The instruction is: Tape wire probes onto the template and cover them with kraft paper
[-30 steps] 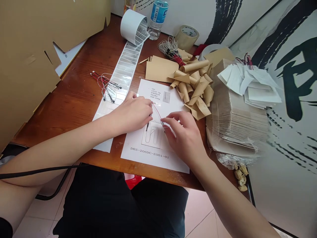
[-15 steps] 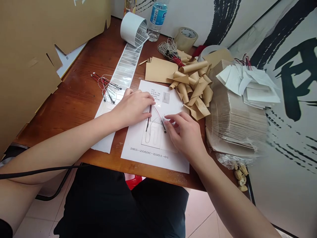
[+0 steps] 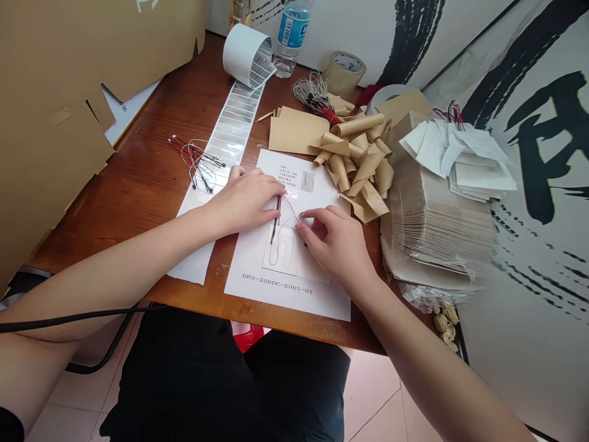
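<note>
A white printed sheet (image 3: 285,298) lies on the brown table near its front edge. Over its upper left part rests my left hand (image 3: 253,199), with the fingertips on the top end of a thin red and black wire (image 3: 277,215). At the right of the wire, my right hand (image 3: 338,236) pinches a red strand between thumb and index finger. A small black tip shows just under that thumb. The strand runs from my left fingertips down to my right ones. A pale outlined rectangle is printed beneath the wires.
Loose wires (image 3: 197,166) lie on a label strip (image 3: 234,120) to the left. Behind are a bottle (image 3: 293,34), a tape roll (image 3: 344,70) and a wire bundle (image 3: 317,98). Curled brown papers (image 3: 361,159) and a wrapped stack (image 3: 432,227) with white packets (image 3: 478,162) stand right.
My right hand has moved slightly left and its thumb and index finger have closed on the red strand. The left hand has hardly moved.
</note>
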The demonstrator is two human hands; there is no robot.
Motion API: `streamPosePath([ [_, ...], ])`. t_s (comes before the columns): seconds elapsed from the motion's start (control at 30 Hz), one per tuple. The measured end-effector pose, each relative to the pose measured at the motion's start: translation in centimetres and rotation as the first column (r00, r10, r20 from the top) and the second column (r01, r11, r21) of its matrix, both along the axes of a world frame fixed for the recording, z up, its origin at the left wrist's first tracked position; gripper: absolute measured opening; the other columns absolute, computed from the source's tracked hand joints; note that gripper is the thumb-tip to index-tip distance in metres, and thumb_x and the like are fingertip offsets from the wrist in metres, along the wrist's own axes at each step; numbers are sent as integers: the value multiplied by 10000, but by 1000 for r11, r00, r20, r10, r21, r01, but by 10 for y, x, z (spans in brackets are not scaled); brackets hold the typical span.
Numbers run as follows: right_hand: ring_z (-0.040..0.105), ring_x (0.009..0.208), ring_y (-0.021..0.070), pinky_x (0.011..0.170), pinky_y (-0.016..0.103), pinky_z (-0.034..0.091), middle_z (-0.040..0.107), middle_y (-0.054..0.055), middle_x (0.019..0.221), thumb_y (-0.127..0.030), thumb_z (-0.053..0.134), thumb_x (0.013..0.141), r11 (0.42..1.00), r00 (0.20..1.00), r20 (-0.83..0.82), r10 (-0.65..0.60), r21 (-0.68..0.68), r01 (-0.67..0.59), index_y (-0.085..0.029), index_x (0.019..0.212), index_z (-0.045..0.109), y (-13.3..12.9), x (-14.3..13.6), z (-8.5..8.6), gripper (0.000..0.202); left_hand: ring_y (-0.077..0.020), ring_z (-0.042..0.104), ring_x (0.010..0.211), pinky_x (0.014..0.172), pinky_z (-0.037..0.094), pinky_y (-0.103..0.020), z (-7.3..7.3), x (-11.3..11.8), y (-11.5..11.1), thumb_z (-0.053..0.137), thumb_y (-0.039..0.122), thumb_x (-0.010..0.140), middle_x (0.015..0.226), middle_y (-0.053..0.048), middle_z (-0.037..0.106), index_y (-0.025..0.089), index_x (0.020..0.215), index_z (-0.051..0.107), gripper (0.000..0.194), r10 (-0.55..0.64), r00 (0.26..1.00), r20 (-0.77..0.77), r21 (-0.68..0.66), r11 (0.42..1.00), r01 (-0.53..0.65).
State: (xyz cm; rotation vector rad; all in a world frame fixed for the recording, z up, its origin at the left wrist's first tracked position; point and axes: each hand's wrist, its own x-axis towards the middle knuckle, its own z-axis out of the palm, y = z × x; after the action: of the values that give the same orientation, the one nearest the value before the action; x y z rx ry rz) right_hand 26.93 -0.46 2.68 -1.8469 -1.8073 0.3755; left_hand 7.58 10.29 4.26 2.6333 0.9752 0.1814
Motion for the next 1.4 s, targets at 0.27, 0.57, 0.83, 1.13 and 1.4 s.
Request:
streamPosePath([
  [0.27, 555, 641, 174, 623, 319, 406, 665, 42, 769, -253, 621, 864, 999, 997, -69, 32, 18, -31, -209, 770, 670, 10, -2, 6, 115, -335, 563, 1247, 980, 287, -472, 0, 2, 1, 638, 365, 948, 1359, -75, 721, 227, 1321, 699, 402, 8, 1000, -9, -2, 1000, -8],
  [0.57, 528, 562, 156, 597, 314, 378, 719, 28, 730, -307, 555, 894, 996, 983, -177, -41, -86, 26, -218, 807, 611, 8, -7, 17, 137, -337, 561, 1248, 980, 274, -485, 1, 1, 0, 638, 368, 960, 1364, -73, 720, 219, 1327, 704, 402, 5, 1000, -18, 9, 1000, -5],
  [0.83, 666, 753, 215, 684, 338, 438, 768, 27, 787, -408, 673, 850, 986, 953, -299, -41, -165, -10, -233, 983, 624, 0, -12, 24, 225, -338, 556, 1269, 1006, 272, -488, 2, 1, 1, 643, 360, 953, 1367, -80, 716, 223, 1328, 697, 403, 13, 1000, -10, -8, 1000, -13],
  [1.13, 652, 802, 214, 720, 357, 477, 768, 39, 946, -325, 693, 818, 991, 973, -232, 3, -131, -34, -214, 1236, 562, -13, -17, 28, 451, -329, 563, 1257, 1006, 276, -495, 1, 0, 0, 645, 359, 956, 1343, -76, 729, 208, 1321, 697, 399, 12, 1000, -3, -5, 1000, -12],
  [1.4, 613, 644, 172, 633, 325, 478, 752, 24, 825, -362, 666, 888, 994, 975, -199, -102, 4, 105, -212, 1081, 662, -24, -17, 23, 245, -332, 562, 1251, 997, 276, -490, 2, 0, 0, 637, 367, 954, 1358, -76, 723, 222, 1317, 697, 396, 16, 1000, -11, -4, 1000, -16],
])
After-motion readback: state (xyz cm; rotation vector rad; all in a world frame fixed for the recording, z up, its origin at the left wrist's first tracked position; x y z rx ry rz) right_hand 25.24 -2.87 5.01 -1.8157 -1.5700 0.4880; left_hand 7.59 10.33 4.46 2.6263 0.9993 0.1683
